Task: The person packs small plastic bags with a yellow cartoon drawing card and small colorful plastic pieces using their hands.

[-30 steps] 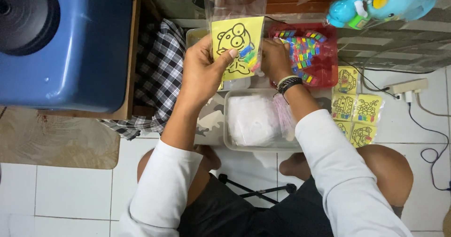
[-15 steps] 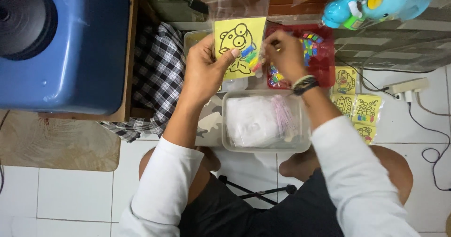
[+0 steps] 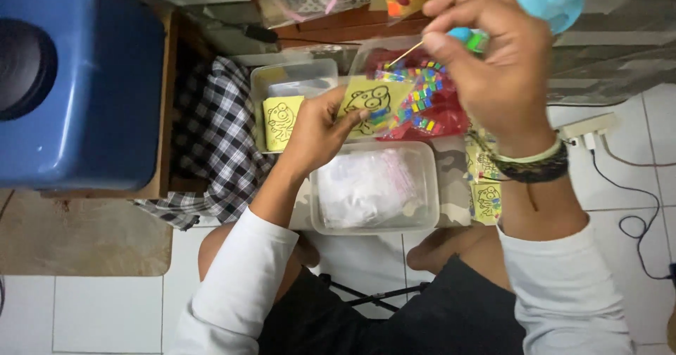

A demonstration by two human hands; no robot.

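- Pinching w/ my left hand [image 3: 318,130]: thumb on top, fingers under, closed on the yellow card [image 3: 373,104] w/ a cartoon animal outline; card sits above the gap between the tubs, tilted a bit.
- Far left: big blue container [image 3: 77,80] on a wooden ledge, checked cloth [image 3: 211,151] hanging beside it. Not touched.
- Next over: clear tub [image 3: 292,77] w/ another yellow card [image 3: 282,119] leaning at its front edge, apart from my fingers.
- Below my left hand: clear tub w/ white plastic bags [image 3: 373,186], just in front of my knees.
- Centre-right: red tray [image 3: 451,119] full of small coloured packets [image 3: 421,102], right behind the held card.
- My right hand [image 3: 493,52] is raised over the red tray, fingertips closed on a thin wooden stick [image 3: 405,54]; stick tip points down-left toward the card & packets. Wrist has bands on it.
- Right edge: more yellow cards [image 3: 487,200] lying on the floor by my right knee; white power strip [image 3: 588,126] & cable [image 3: 644,221] further out.
- Step, as I judge it: card + stick both in hand, i.e. mid-assembly of one set, stick not yet against the card.
- Next move prob. needs the stick laid flat along the card, left grip kept steady so card doesn't bend; colour packet may have to join them — can't tell if one's already under my thumb.
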